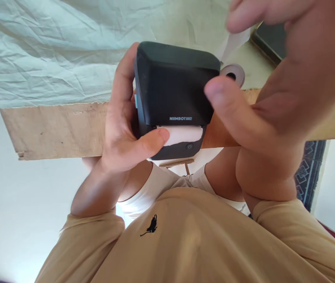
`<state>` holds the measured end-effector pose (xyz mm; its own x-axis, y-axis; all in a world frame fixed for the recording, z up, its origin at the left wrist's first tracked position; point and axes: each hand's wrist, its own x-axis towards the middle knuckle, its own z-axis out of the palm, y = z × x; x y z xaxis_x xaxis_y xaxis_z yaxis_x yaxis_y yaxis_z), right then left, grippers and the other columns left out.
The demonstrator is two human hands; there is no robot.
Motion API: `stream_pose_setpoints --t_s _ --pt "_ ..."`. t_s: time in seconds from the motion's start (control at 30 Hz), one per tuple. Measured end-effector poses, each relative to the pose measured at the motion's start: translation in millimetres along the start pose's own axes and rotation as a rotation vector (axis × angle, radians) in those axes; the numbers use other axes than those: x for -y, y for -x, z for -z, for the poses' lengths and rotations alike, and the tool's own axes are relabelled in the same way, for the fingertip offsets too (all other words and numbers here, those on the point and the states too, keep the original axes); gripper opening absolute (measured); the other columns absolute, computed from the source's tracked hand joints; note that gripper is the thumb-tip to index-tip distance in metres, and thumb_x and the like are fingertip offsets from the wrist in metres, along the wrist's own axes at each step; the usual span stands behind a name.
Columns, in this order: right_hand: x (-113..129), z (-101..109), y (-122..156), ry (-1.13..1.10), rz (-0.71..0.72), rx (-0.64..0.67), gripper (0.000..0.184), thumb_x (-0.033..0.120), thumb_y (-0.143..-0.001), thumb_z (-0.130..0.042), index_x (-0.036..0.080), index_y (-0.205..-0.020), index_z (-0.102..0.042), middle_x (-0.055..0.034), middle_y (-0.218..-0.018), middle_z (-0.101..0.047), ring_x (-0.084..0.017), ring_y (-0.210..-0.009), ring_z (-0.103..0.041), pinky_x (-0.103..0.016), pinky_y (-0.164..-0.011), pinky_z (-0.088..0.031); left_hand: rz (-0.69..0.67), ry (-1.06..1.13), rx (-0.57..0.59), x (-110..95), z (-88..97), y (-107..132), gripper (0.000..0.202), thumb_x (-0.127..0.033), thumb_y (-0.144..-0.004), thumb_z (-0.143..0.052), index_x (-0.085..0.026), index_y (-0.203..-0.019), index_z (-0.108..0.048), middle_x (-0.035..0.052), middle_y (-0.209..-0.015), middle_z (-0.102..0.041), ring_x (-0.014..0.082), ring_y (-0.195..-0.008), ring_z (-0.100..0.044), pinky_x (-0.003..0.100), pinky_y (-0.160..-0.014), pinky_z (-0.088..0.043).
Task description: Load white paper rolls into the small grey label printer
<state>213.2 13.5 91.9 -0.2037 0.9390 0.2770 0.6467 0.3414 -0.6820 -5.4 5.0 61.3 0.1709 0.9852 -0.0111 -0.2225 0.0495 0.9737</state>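
My left hand (122,129) is wrapped round the left side of a black NIIMBOT label printer (179,84). Its thumb presses on the white paper (186,134) that sticks out of the printer's front slot, beside the round power button. At the right, my right hand (288,90) is spread, its thumb close to the printer's right side and its other fingers higher up. Just below those fingers a white strip (234,42) runs down behind the printer; whether they touch it I cannot tell. A small paper roll (237,74) shows behind the printer's right edge.
A pale green wrinkled cloth (52,51) covers the table, whose bare wooden edge (61,131) runs across in front of me. Behind my right hand lies a dark flat object (270,41). Below the edge are my legs and a patterned dark mat (310,169).
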Motion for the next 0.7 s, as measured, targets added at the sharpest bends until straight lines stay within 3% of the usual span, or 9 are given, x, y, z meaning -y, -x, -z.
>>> stream_pose_setpoints --t_s 0.1,0.17,0.33,0.4,0.53,0.6,0.7 --pt "-1 -7 0 0.182 0.156 -0.042 0.056 0.067 -0.106 -0.043 0.022 -0.128 -0.068 -0.0023 -0.137 -0.067 -0.028 -0.141 -0.059 -0.044 -0.126 -0.040 -0.095 0.091 -0.058 4 -8.0 -19 0.075 -0.069 -0.093 -0.073 -0.034 -0.155 -0.049 0.0045 -0.130 -0.059 0.0402 -0.143 -0.067 0.063 -0.103 -0.067" --pt "0 -13 4 0.254 0.159 -0.049 0.059 0.070 -0.108 -0.036 0.022 -0.130 -0.065 -0.0027 -0.142 -0.066 -0.029 -0.147 -0.057 -0.043 -0.121 -0.043 -0.107 0.105 -0.071 5 -10.7 -26 0.074 -0.072 -0.093 -0.071 -0.034 -0.154 -0.050 0.0045 -0.129 -0.059 0.0400 -0.141 -0.068 0.063 -0.102 -0.068" --pt "4 -20 9 0.253 0.111 -0.077 0.070 0.079 -0.107 -0.031 0.023 -0.131 -0.067 0.0000 -0.141 -0.067 -0.034 -0.155 -0.052 -0.050 -0.123 -0.041 -0.058 0.096 -0.063 0 -8.4 -8 0.063 -0.068 -0.095 -0.073 -0.028 -0.142 -0.060 0.0033 -0.116 -0.061 0.0358 -0.128 -0.075 0.059 -0.098 -0.068" --pt "6 -18 7 0.252 0.098 -0.043 0.070 0.079 -0.106 -0.032 0.025 -0.134 -0.066 -0.0003 -0.142 -0.066 -0.035 -0.157 -0.050 -0.050 -0.124 -0.041 0.011 0.028 -0.007 -3 -4.0 4 0.055 -0.058 -0.093 -0.080 -0.024 -0.134 -0.065 0.0026 -0.109 -0.061 0.0299 -0.117 -0.077 0.054 -0.096 -0.067" --pt "7 -15 4 0.250 0.071 0.003 0.083 0.087 -0.103 -0.024 0.024 -0.137 -0.067 -0.0035 -0.140 -0.065 -0.037 -0.159 -0.047 -0.051 -0.127 -0.040 0.119 -0.019 0.052 -8 5.1 14 0.053 -0.053 -0.088 -0.088 -0.021 -0.127 -0.071 0.0009 -0.098 -0.060 0.0162 -0.091 -0.069 0.032 -0.081 -0.062" --pt "5 -16 5 0.226 0.079 -0.001 0.084 0.087 -0.103 -0.024 0.023 -0.139 -0.067 -0.0050 -0.139 -0.065 -0.037 -0.157 -0.049 -0.055 -0.130 -0.038 0.159 0.068 0.039 -8 4.6 12 0.057 -0.052 -0.083 -0.093 -0.024 -0.129 -0.072 0.0009 -0.102 -0.064 0.0192 -0.098 -0.072 0.031 -0.081 -0.063" --pt "3 -19 7 0.209 0.083 -0.022 0.075 0.077 -0.107 -0.033 0.020 -0.144 -0.065 -0.0069 -0.140 -0.065 -0.035 -0.156 -0.051 -0.053 -0.134 -0.038 0.168 0.198 0.019 -3 -4.1 4 0.064 -0.061 -0.079 -0.093 -0.034 -0.132 -0.070 0.0010 -0.124 -0.072 0.0306 -0.132 -0.071 0.038 -0.100 -0.067"
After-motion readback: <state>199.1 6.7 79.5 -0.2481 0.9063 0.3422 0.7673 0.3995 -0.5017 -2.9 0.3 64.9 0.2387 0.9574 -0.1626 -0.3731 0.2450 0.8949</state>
